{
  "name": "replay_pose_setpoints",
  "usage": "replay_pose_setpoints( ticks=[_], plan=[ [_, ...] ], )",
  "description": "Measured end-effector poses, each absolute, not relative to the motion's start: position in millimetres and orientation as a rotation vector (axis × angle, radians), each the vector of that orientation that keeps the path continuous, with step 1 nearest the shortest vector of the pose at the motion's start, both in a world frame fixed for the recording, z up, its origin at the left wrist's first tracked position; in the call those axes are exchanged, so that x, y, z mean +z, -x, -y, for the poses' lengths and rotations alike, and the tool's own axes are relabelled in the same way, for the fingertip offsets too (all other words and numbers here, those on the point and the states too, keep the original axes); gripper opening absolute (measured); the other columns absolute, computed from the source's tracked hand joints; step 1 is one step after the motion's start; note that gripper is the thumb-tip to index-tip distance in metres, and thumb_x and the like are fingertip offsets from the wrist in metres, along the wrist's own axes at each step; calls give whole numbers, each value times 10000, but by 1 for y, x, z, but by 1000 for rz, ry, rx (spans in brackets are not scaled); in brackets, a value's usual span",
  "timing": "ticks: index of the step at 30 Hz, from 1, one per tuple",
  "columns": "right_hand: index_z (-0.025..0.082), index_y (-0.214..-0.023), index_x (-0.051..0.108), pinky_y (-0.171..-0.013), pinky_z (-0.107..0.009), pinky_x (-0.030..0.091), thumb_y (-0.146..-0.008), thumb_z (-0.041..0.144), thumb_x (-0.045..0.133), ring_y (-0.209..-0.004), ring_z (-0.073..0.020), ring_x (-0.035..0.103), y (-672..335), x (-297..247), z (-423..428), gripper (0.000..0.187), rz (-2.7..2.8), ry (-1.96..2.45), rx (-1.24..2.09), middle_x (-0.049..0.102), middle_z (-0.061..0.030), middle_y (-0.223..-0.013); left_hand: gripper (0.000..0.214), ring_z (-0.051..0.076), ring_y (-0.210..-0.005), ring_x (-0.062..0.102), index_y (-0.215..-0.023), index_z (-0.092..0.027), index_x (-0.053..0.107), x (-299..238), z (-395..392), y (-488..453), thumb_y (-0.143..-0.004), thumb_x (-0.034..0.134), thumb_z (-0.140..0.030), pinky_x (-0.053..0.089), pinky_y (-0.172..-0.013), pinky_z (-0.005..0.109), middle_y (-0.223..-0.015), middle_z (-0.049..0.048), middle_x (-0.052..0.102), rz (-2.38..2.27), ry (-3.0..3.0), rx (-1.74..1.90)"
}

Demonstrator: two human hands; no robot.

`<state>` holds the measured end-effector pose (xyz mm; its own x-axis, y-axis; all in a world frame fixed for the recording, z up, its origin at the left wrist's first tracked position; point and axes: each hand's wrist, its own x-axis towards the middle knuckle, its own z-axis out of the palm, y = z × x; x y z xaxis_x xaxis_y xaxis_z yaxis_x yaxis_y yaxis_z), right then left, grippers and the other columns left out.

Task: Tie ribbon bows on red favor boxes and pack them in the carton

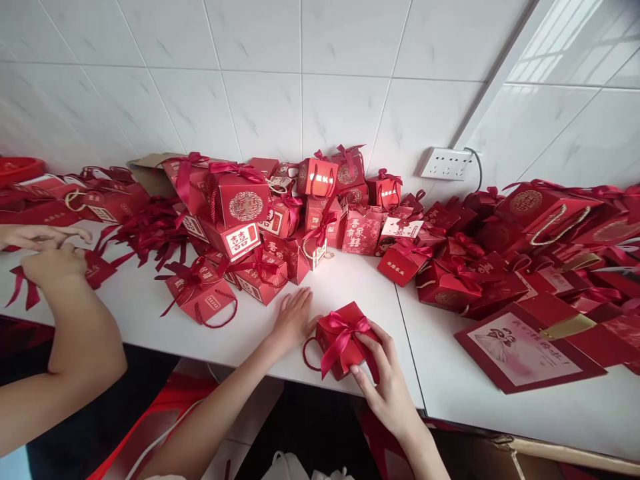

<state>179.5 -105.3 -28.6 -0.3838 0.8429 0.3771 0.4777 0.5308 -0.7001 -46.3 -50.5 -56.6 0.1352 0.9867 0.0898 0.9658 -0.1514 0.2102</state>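
Note:
A red gift box [334, 332] with a ribbon bow on top sits near the table's front edge, its cord handle looping out at the left. The fingers and thumb of my right hand [383, 373] grip its right side and the ribbon. Just left of the box, my left hand [294, 321] lies on the white table with fingers stretched out, its thumb close to the box's side. Another red gift box [200, 291] with a bow and cord handle lies tilted further left. Beyond my hands stands a pile of similar boxes [245, 200].
More red boxes and bags [540, 207] crowd the right side, with a printed card box [530, 347] in front. Loose ribbons [150, 230] lie at left. A co-worker's hands [55, 250] handle a red piece there. A power strip [447, 164] is on the tiled wall.

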Motion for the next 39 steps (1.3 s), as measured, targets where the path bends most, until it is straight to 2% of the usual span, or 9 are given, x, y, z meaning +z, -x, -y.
replay_pose_setpoints(
  ticks=[3,10,20,27,30,34,39],
  plan=[
    [256,-1281,426,-1036,-464,435,-919,340,490,-1303,-279,394,-179,-28,108,377,2035,1091,635,320,-116,-1386,525,270,-1366,337,-1378,-92,374,-58,34,40,-914,399,-337,284,-1092,476,-1449,183,400,-1937,-2311,319],
    [263,-1270,450,-1030,-491,436,-907,351,505,-1301,-305,402,-177,-28,107,377,2022,1108,597,351,-114,-1391,442,243,-1347,369,-1345,-169,417,-58,-5,22,-916,378,-267,287,-1094,472,-1433,143,434,-1825,-2374,374],
    [251,-1248,460,-1023,-486,440,-908,380,497,-1286,-303,415,-174,-34,106,366,1976,1083,589,368,-122,-1368,461,265,-1372,318,-1317,-112,429,-53,-62,5,-912,413,-332,231,-1116,484,-1446,172,405,-1782,-2335,359],
    [249,-1269,429,-1022,-496,435,-916,379,488,-1289,-301,403,-171,-38,107,381,1963,1073,608,347,-133,-1365,469,302,-1338,363,-1287,-115,463,-57,-84,-2,-888,504,-357,253,-1089,554,-1414,175,437,-1720,-2317,382],
    [242,-1255,445,-1014,-490,445,-911,381,497,-1279,-305,416,-171,-38,107,375,1960,1070,596,358,-138,-1357,393,272,-1340,373,-1232,-140,514,-55,-86,1,-873,521,-299,259,-1109,510,-1411,148,457,-1647,-2355,456],
    [238,-1259,451,-1019,-497,438,-908,385,500,-1281,-310,412,-172,-36,106,384,1964,1079,593,360,-140,-1361,251,212,-1321,412,-1047,-136,618,-46,-80,7,-884,435,-192,303,-1117,395,-1364,129,518,-1528,-2406,621],
    [225,-1244,451,-1021,-496,431,-909,378,498,-1274,-304,414,-172,-33,107,371,1955,1091,596,370,-148,-1350,299,172,-1256,489,-935,-174,648,-35,-48,17,-832,377,-100,384,-1078,352,-1299,71,581,-1363,-2377,808]
  ],
)
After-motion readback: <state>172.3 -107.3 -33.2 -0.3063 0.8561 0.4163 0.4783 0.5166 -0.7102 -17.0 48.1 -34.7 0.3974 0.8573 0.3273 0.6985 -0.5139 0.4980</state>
